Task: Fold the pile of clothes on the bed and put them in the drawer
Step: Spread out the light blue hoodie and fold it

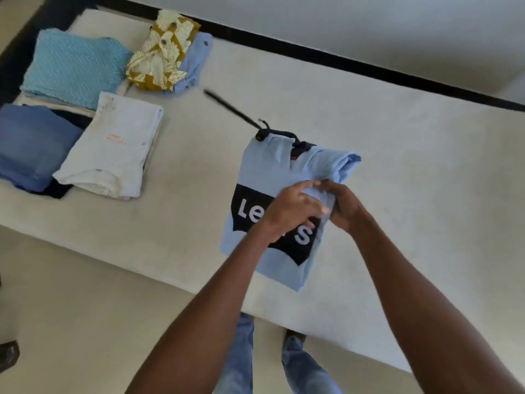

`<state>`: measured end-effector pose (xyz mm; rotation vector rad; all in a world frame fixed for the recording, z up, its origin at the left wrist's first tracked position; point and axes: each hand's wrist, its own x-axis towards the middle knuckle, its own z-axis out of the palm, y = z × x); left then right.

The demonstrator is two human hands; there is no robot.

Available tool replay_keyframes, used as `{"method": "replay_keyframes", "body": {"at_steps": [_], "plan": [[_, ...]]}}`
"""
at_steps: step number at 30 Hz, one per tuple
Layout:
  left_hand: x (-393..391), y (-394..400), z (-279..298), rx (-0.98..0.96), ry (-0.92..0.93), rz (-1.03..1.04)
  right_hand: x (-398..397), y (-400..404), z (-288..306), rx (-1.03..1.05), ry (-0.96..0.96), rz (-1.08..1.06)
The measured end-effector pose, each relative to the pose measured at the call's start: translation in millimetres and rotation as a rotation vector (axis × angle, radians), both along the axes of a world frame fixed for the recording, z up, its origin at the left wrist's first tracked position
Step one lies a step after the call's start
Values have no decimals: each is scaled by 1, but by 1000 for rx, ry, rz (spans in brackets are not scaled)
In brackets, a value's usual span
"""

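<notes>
On the bed [199, 172], far left: folded blue jeans [31, 143] beside a turquoise knit [74, 64], both flat. Just right of them, a folded white top [113, 146] on a small stack. Further back, a mustard patterned shirt [162, 52] folded over a pale blue shirt [196, 61], near the bed's far edge. Loose black drawstring [227, 105] trailing across the sheet toward the middle.

Centre: light blue hoodie [267, 172] with a dark printed logo, partly folded, lying near the bed's front edge, lower corner close to the lip. Right side already rolled inward into a thick bunch at the top. Left hand [289, 211] over the logo, fingers curled onto a fold of fabric, apparently pinching it. Right hand [346, 207] touching the left, fingers curled round the tucked-in sleeve or side panel; exact grip blurred by motion. No drawer in view.

Judged step: tucking the right sleeve in before the final fold. Stacks at left suggest the pile mostly done.

Risks from here:
- Bunched right edge likely to spring open once let go, giving a lumpy fold; cause, thick rolled fabric not pressed flat.
- Drawstring left trailing could snag or drag when the hoodie is lifted.
- Hoodie near the bed's front edge; a careless pull toward the body could slide it off.
</notes>
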<state>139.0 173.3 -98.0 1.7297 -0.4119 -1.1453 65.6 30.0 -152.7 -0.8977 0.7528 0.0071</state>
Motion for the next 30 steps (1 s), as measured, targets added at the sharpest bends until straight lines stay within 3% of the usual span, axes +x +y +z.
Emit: {"method": "replay_keyframes", "body": {"at_steps": [2, 4, 6, 9, 11, 15, 21, 26, 30], "plan": [[31, 4, -40, 87, -226, 216, -1, -36, -42, -38, 157, -8], [63, 15, -83, 193, -340, 508, -5, -66, -88, -139, 398, -58], [79, 19, -124, 268, -364, 547, -12, -85, -134, -197, 545, -122], [85, 5, -162, 276, -323, 391, -18, -80, -158, -237, 595, -210], [89, -16, -172, 307, -210, 257, -21, -66, -156, -309, 588, -293], [116, -41, -188, 314, 249, 123, -22, -44, -144, -354, 543, -259], [110, -50, -211, 167, 445, 24, -26, -59, -156, -310, 510, -149], [102, -53, -222, 193, 627, 52, -22, -56, -158, -175, 437, -141], [101, -22, -200, 206, 674, 0, -25, -20, -140, -122, 414, -237]]}}
